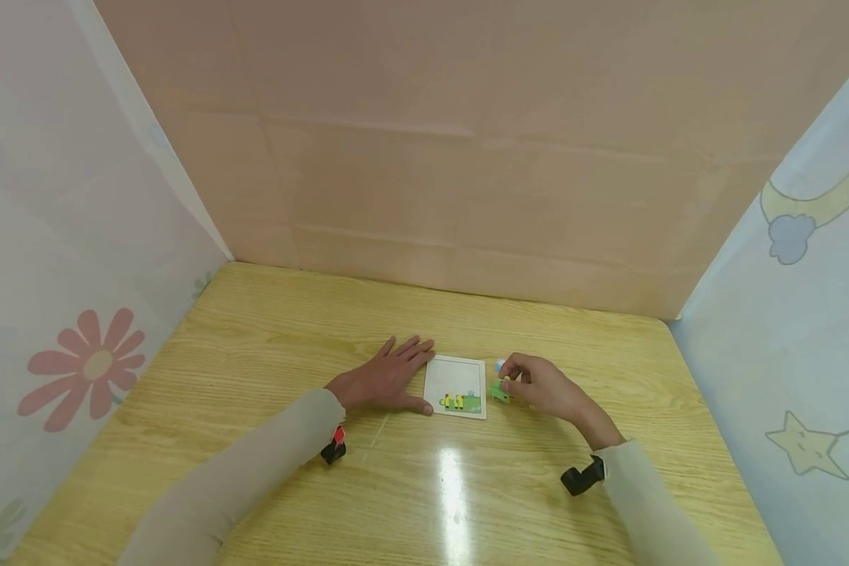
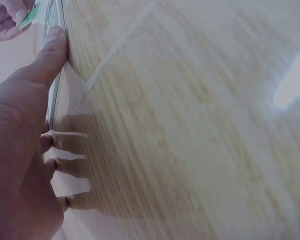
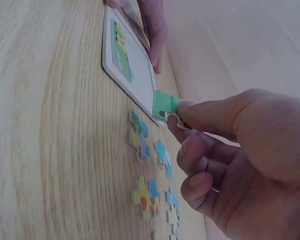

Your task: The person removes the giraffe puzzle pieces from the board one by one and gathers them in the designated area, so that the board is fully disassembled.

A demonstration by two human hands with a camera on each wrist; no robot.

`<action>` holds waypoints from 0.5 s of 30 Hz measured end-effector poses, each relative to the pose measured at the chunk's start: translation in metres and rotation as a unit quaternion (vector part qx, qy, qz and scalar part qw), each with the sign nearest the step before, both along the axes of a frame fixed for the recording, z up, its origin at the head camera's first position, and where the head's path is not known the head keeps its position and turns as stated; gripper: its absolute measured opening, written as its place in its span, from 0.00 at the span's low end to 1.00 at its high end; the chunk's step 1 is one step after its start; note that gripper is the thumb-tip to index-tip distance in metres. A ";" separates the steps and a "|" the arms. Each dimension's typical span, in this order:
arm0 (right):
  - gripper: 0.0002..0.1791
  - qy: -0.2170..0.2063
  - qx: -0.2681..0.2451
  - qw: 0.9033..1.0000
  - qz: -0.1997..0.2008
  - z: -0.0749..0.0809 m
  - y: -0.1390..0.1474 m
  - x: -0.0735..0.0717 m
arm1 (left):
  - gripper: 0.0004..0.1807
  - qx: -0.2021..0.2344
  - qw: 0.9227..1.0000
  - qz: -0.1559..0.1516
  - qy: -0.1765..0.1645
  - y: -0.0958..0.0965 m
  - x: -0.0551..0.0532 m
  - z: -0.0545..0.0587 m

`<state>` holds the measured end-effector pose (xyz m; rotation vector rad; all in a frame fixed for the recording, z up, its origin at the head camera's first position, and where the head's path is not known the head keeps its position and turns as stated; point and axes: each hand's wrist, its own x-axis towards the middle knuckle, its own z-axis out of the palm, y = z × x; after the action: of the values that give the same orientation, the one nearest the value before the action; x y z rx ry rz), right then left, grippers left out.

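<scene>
A white puzzle tray [image 1: 453, 373] lies on the table between the hands. Joined green and yellow jigsaw pieces [image 3: 121, 55] fill part of it, along its near side. My left hand [image 1: 389, 381] rests spread at the tray's left edge, the thumb at the near corner and the fingertips by the far one. To the right of the tray, my right hand [image 1: 548, 387] pinches a green jigsaw piece [image 3: 165, 104] between thumb and index finger. In the right wrist view this piece is raised and overlaps the tray's edge. The remaining right fingers are curled in.
Several loose jigsaw pieces, among them a yellow and blue one [image 3: 147, 197] and a mostly blue one [image 3: 163, 157], lie on the wooden table [image 1: 311, 314] below the right hand. A brown covered wall [image 1: 439, 157] stands behind, with patterned cloth at both sides.
</scene>
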<state>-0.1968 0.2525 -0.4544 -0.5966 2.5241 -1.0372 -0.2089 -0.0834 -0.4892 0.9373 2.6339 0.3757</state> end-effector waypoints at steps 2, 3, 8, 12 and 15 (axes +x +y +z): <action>0.05 -0.004 0.001 1.000 -0.002 -0.001 0.005 0.001 | 0.61 0.000 1.000 0.001 -0.001 0.000 0.000 0.000; 0.05 -0.006 0.002 1.000 -0.002 -0.001 0.007 0.002 | 0.61 0.000 1.000 0.000 -0.002 0.000 0.000 0.000; 0.06 -0.010 0.010 1.000 -0.005 -0.004 0.016 0.004 | 0.61 -0.002 1.000 -0.002 0.001 0.000 -0.001 -0.001; 0.07 -0.017 0.005 1.000 -0.001 -0.008 0.021 0.007 | 0.60 0.003 1.000 0.000 0.000 0.000 0.000 0.000; 0.08 -0.021 0.003 1.000 0.003 -0.011 0.022 0.010 | 0.60 0.003 1.000 0.000 -0.001 0.000 0.001 0.000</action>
<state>-0.1871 0.2745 -0.4653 -0.5757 2.4867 -1.0287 -0.2083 -0.0830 -0.4887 0.9383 2.6326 0.3852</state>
